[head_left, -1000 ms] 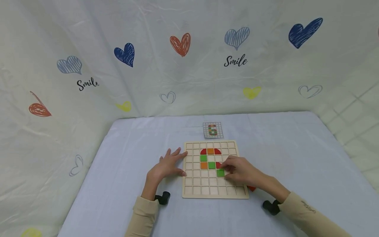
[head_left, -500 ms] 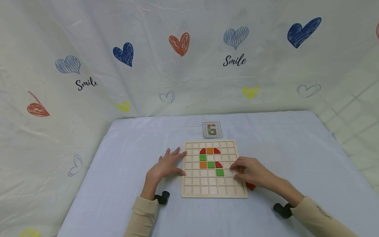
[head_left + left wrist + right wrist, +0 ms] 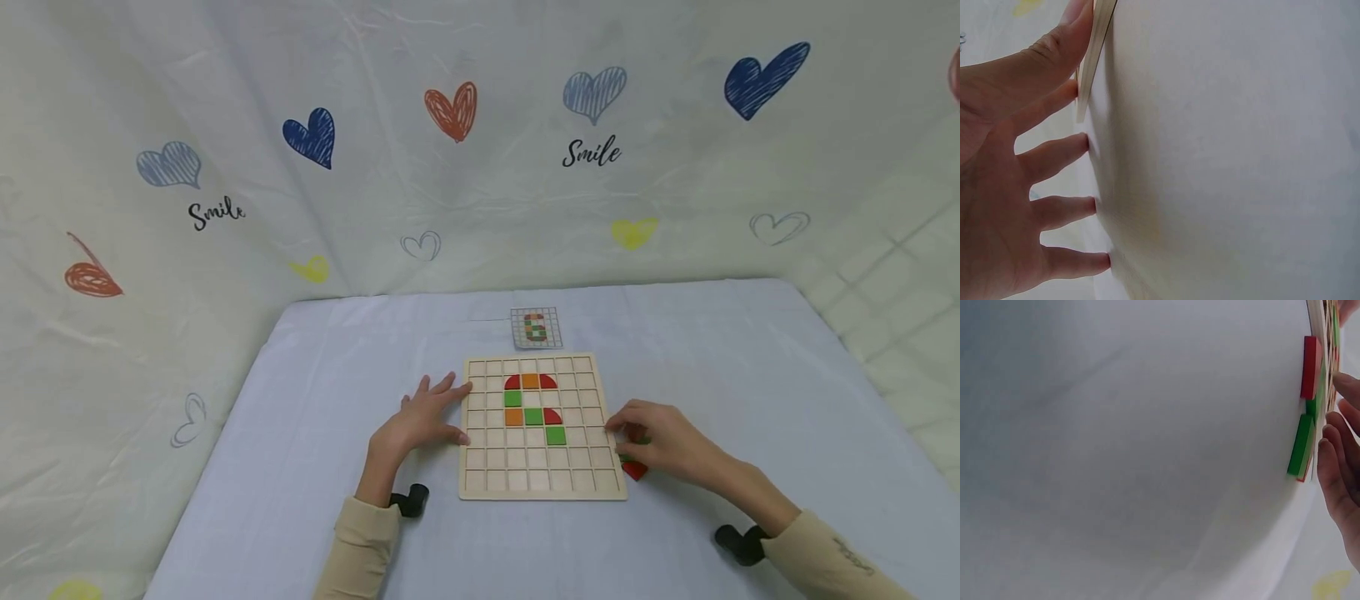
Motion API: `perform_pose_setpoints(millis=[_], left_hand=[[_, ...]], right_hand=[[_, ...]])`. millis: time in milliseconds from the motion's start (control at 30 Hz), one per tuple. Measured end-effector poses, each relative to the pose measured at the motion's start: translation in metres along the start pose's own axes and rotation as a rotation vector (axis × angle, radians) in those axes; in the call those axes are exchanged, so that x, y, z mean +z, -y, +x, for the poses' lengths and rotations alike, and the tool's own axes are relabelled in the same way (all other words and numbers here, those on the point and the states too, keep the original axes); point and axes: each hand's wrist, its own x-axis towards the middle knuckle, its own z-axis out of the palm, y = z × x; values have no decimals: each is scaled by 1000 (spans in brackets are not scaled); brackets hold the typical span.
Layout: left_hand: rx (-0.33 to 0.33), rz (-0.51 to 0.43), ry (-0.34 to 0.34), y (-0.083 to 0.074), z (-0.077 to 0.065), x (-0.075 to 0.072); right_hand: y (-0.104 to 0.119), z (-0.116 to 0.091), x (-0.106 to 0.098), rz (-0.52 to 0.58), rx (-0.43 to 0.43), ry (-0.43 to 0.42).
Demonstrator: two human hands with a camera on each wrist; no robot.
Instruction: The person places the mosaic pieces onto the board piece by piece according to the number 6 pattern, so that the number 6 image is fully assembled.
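Observation:
A wooden grid board (image 3: 483, 483) lies on the white-covered table. Red quarter-round, orange square and green square tiles sit in some of its cells, among them a green tile (image 3: 556, 436). My left hand (image 3: 420, 421) is spread, thumb and forefinger touching the board's left edge; in the left wrist view the other fingertips rest on the cloth. My right hand (image 3: 663, 433), fingers loosely bent, hovers by the board's right edge with nothing seen between them. Just under it lie loose blocks, partly hidden: a red block (image 3: 1310, 367) and a green block (image 3: 1301, 445) show in the right wrist view.
Behind the board lies a small card (image 3: 536, 327) printed with a grid and a coloured figure. A white curtain (image 3: 510, 192) with hearts and writing hangs behind the table. Black wrist cameras (image 3: 741, 545) stick out near both sleeves.
My right hand has drawn away from the red quarter-round tile and moved right, off the grid to the loose blocks. My left hand stays at the board's left edge.

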Motion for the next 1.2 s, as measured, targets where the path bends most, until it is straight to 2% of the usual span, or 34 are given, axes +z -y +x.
perform_pose_setpoints(millis=[300, 600, 833, 1200], left_hand=[[-9, 5, 0, 1, 0, 1], [1, -4, -5, 1, -2, 0], [3, -7, -4, 1, -1, 1], [1, -21, -2, 0, -2, 1]], right_hand=[[-9, -6, -6, -33, -19, -57], [-11, -8, -7, -91, 59, -102], [-12, -8, -6, -68, 112, -61], [-14, -7, -8, -37, 138, -23]])
